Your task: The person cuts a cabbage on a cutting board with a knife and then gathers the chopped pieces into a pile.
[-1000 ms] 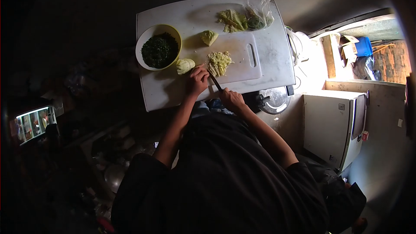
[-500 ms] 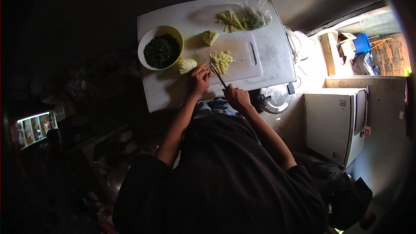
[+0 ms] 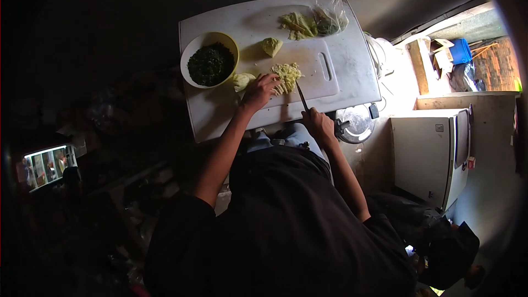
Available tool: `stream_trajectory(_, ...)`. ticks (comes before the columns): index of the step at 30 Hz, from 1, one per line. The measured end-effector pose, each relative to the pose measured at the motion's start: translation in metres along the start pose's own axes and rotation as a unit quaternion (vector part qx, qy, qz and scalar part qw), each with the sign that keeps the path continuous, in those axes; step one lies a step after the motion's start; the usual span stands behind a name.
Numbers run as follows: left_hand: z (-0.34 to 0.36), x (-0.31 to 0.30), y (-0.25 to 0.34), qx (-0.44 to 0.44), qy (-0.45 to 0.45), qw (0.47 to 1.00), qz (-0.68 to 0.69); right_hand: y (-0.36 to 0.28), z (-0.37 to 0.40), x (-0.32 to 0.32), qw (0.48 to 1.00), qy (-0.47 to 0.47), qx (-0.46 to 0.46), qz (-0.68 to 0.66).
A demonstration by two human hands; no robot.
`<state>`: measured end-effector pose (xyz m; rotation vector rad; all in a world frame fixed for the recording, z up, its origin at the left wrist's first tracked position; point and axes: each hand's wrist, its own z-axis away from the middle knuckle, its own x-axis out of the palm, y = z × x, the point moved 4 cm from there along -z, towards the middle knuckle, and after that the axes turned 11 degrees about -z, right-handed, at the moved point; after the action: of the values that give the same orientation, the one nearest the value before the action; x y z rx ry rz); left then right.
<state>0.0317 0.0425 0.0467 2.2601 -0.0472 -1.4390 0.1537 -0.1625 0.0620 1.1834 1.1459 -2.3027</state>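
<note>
My right hand [image 3: 320,125] is wrapped round the handle of a knife [image 3: 302,98], whose blade points up at the right side of a chopped cabbage pile [image 3: 285,77]. On the pile's left edge rest the stretched fingers of my left hand [image 3: 260,93]. Both are over a white cutting board [image 3: 313,86]. One cabbage chunk [image 3: 243,81] lies just beyond my left hand, partly hidden by it. Another pale green cabbage chunk [image 3: 271,47] sits at the board's far edge. A bowl [image 3: 185,65] of finely cut dark greens [image 3: 212,64] stands to the left.
Loose cabbage leaves [image 3: 298,25] and a clear plastic bag [image 3: 330,19] lie at the back of the white table [image 3: 220,111]. A round lidded appliance [image 3: 355,124] stands by the table's right front corner. Further right is a small white fridge [image 3: 421,154]. Another person [image 3: 445,253] is behind at lower right.
The knife has moved right, away from my left fingers to the pile's right side. My left hand has opened from a curled grip and reached onto the chopped cabbage.
</note>
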Motion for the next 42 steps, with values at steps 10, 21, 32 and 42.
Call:
stream_trajectory(10, -0.032, 0.001, 0.000, 0.103, -0.088, 0.990, -0.030, -0.003, -0.007, -0.009, 0.997, -0.030, -0.065, 0.025)
stream_trajectory(21, -0.032, 0.000, -0.003, 0.097, -0.120, 0.988, -0.017, 0.006, -0.023, -0.032, 0.993, -0.092, -0.075, -0.006)
stream_trajectory(32, 0.005, 0.023, 0.002, -0.073, -0.003, 0.996, -0.058, 0.010, -0.022, -0.026, 0.990, -0.085, -0.112, -0.028)
stream_trajectory(42, 0.018, -0.003, 0.026, -0.210, 0.017, 0.978, -0.006, 0.003, -0.036, -0.007, 0.981, -0.067, -0.181, -0.002)
